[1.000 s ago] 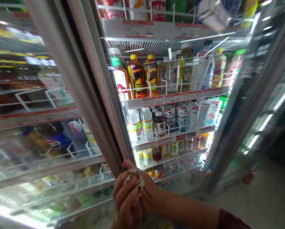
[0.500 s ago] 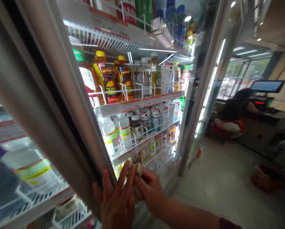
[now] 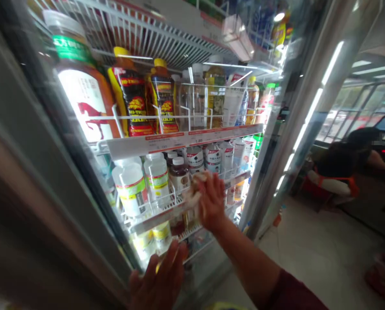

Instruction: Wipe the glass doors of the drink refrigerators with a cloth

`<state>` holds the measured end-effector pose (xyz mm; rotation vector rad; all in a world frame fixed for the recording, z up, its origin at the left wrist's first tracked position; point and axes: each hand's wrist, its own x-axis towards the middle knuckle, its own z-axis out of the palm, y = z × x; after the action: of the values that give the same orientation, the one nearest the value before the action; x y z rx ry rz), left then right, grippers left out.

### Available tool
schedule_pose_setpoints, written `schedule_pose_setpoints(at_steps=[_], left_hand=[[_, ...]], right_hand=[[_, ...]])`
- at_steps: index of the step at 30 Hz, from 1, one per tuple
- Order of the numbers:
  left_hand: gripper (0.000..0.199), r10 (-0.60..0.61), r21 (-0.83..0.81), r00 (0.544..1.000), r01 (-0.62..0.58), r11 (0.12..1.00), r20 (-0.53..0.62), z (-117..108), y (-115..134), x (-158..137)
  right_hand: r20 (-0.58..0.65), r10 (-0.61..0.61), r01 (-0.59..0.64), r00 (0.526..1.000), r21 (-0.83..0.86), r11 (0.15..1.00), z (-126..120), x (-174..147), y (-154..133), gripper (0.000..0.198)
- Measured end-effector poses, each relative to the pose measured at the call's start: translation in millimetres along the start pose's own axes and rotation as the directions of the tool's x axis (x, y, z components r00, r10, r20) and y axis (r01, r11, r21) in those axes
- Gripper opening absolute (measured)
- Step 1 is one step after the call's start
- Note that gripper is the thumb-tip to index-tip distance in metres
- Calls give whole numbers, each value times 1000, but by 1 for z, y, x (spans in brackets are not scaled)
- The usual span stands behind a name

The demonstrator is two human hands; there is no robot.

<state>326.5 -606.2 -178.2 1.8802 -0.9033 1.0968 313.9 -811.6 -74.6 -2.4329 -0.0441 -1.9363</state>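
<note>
My right hand [image 3: 212, 200] presses a crumpled pale cloth [image 3: 192, 191] against the glass door [image 3: 208, 254] of a drinks fridge, level with a lower shelf of bottles. Its fingers lie over the cloth and are partly blurred. Lower and to the left, my left hand [image 3: 160, 275] is held up near the glass with its fingers stretched out and nothing in it. Whether it touches the pane I cannot tell. Behind the glass stand white-capped bottles [image 3: 156, 176] and yellow-capped bottles [image 3: 130, 94] on wire shelves.
A grey door frame [image 3: 69, 193] runs down the left side. On the right is another upright frame with a bright light strip [image 3: 303, 120]. Beyond it, a person [image 3: 337, 163] sits by a counter with a screen. A red bin-like container [image 3: 384, 275] stands on the tiled floor.
My right hand has moved up and away from the left hand, taking the cloth across the glass. My left hand has dropped slightly. The view has shifted closer to the fridge.
</note>
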Motion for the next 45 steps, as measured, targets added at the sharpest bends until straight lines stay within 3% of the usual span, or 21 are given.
schedule_pose_setpoints(at_steps=[4, 7, 9, 10, 12, 13, 14, 16, 19, 20, 22, 24, 26, 27, 29, 32, 34, 37, 40, 42, 45], left_hand=[[50, 138, 161, 990, -133, 978, -22, 26, -14, 14], [59, 233, 324, 972, -219, 920, -5, 36, -27, 26], [61, 260, 394, 966, -240, 887, 3, 38, -31, 27], [60, 257, 410, 966, -235, 881, 1, 38, -32, 26], [58, 235, 422, 972, -217, 880, 8, 38, -33, 20], [56, 214, 425, 977, -199, 883, 13, 38, -35, 16], [54, 182, 422, 983, -168, 891, 8, 38, -36, 13], [49, 74, 395, 997, -55, 917, -31, 40, -39, 6], [46, -86, 342, 989, 123, 932, -121, 44, -41, 2], [45, -85, 351, 986, 130, 927, -141, 44, -40, 3], [44, 7, 424, 991, 50, 904, -133, 44, -36, 7], [44, 132, 512, 987, -67, 856, -90, 41, -30, 12], [44, 187, 570, 981, -128, 811, -46, 39, -25, 15], [43, 187, 586, 982, -131, 800, -35, 39, -24, 16], [40, 144, 596, 989, -95, 797, -36, 40, -23, 15], [45, 44, 580, 997, -2, 815, -57, 44, -23, 13], [48, 21, 579, 998, 14, 815, -54, 46, -21, 14], [44, 93, 611, 995, -52, 790, -35, 43, -12, 18], [41, 149, 631, 989, -102, 769, -22, 35, 5, 29], [45, 213, 616, 976, -143, 774, -41, 29, 19, 46], [53, 326, 556, 943, -232, 798, -75, 25, 41, 86]], right_hand=[[-271, 292, -285, 917, 64, 956, -18, 27, 82, 62], [-307, 335, -305, 891, 144, 942, -19, 25, 85, 62], [-200, 183, -153, 962, 158, 976, -17, 12, 59, 66], [-100, 30, -12, 994, 178, 984, -17, 6, 45, 67], [45, -253, 235, 966, 241, 941, -21, 1, 32, 66], [62, -311, 287, 948, 252, 924, -24, 3, 36, 65], [32, -292, 276, 956, 240, 931, -28, 9, 46, 64], [-139, -55, 81, 989, 191, 978, -35, 28, 81, 60], [-379, 276, -218, 883, 188, 958, -37, 53, 118, 51], [-402, 311, -248, 861, 202, 947, -36, 55, 117, 50], [-312, 253, -184, 916, 233, 955, -34, 51, 98, 54], [-109, 49, -18, 993, 270, 963, -35, 40, 71, 63], [31, -122, 108, 992, 286, 952, -40, 35, 58, 67], [30, -129, 116, 991, 274, 955, -43, 36, 60, 66], [-99, 36, -11, 994, 242, 970, -48, 48, 79, 61], [-347, 287, -184, 893, 300, 936, -43, 65, 104, 59], [-372, 253, -149, 893, 287, 946, -36, 64, 93, 58], [-153, -16, 52, 988, 239, 970, -31, 47, 48, 61], [-13, -222, 218, 975, 241, 946, -32, 38, 27, 64], [-104, -173, 190, 979, 188, 964, -35, 49, 40, 59], [-319, 121, -59, 940, 197, 979, -37, 76, 67, 53]])
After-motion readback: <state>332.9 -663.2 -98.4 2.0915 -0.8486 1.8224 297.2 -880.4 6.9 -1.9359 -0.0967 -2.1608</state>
